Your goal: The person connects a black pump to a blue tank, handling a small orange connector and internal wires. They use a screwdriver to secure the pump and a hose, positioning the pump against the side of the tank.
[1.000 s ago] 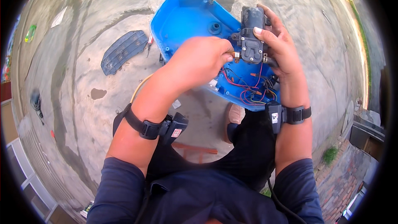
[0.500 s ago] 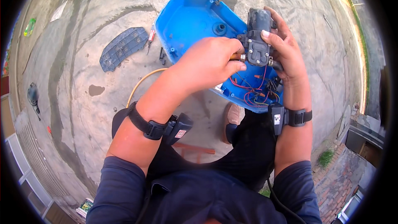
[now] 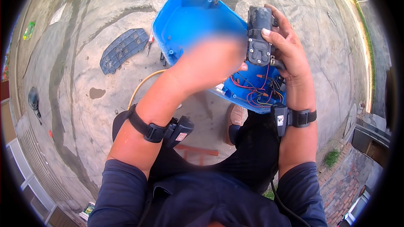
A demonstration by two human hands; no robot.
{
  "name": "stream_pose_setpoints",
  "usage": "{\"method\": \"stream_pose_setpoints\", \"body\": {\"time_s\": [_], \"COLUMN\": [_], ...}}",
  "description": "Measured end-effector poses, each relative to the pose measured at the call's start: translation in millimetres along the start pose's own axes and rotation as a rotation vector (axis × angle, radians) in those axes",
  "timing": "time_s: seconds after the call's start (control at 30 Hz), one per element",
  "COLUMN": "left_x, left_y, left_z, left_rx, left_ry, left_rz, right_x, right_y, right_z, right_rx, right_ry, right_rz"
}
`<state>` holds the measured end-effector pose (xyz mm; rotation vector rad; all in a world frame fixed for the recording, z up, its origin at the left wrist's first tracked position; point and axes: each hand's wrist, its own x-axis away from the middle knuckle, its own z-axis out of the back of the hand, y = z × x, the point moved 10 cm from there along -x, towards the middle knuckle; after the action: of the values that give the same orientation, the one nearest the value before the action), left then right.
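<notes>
My right hand (image 3: 288,50) is wrapped round a small black pump (image 3: 259,23), with the thumb across its front and fingers behind. A short black elbow fitting (image 3: 277,63) sticks out of the pump's lower right side. At the pump's left side is my left hand (image 3: 219,59), closed but badly blurred; the yellow hose end it gripped a moment earlier is hidden now. The rest of the yellow hose (image 3: 141,85) curves out from under my left forearm. Below the pump, red, black and yellow wires (image 3: 252,96) lie in a blue plastic housing (image 3: 172,29).
On the concrete left of the housing lie a grey ribbed plate (image 3: 123,50), a screwdriver (image 3: 150,42) and a small black bracket (image 3: 163,59). A dark round object with a handle (image 3: 33,98) lies far left. My shoe (image 3: 235,120) is under the housing's near edge.
The pump and my right hand have shifted slightly left and up. The housing has slid a little left. My left hand has blurred and its fingertips have turned, covering the hose end.
</notes>
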<state>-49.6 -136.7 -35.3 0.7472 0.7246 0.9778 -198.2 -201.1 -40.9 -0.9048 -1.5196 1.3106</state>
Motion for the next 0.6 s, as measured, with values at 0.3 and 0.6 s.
{"method": "stream_pose_setpoints", "body": {"time_s": [0.3, 0.6], "left_x": [6, 62], "left_y": [3, -131], "left_z": [43, 209], "left_rx": [0.012, -0.07], "left_ry": [0.102, 0.344], "left_rz": [0.015, 0.431], "right_x": [-3, -3], "right_y": [3, 1], "right_z": [2, -3], "right_rx": [-0.005, 0.0], "right_ry": [-0.001, -0.026], "right_rz": [0.003, -0.013]}}
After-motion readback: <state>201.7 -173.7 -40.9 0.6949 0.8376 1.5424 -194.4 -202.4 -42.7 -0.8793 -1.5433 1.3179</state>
